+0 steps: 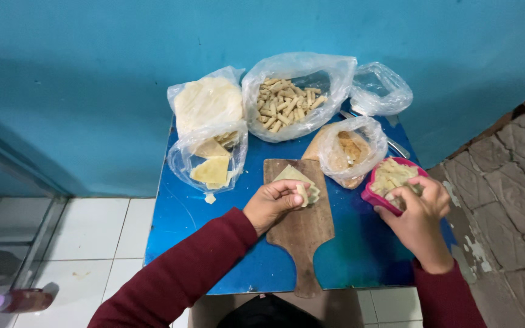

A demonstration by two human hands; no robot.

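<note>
I log: left hand [273,203] gripping a folded wrapper [304,185] on the board [299,234]; right hand [417,212], three o'clock, pinching filling in pink tub [373,195].

Four clear plastic bags on the blue bench [183,212]: a bag of flat pale sheets [209,130] rear left, a bag of tan rolls [293,100] centre, an empty bag [379,91] rear right, and a bag of brown crumbs [350,152] beside a pink tub [373,195].
</note>
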